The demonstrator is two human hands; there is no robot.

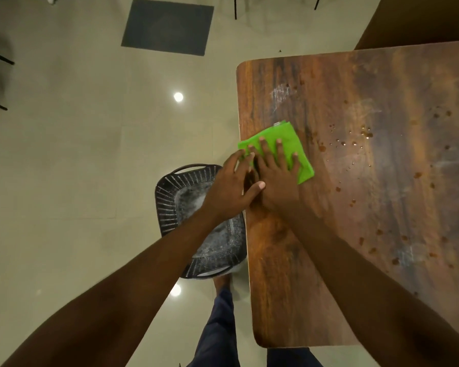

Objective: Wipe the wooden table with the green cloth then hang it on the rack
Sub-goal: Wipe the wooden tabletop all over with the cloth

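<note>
Cloth (286,144), green and folded, lies near the table (368,181) edge under the flat, splayed right hand (277,181); left hand (229,186) overlaps it, grip loose, holding nothing.

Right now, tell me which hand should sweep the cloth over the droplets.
Probably the right hand. It lies flat on the cloth, fingers spread, and the droplets sit on its side of the table. The left hand only touches the cloth's edge at the table's left rim.
</note>
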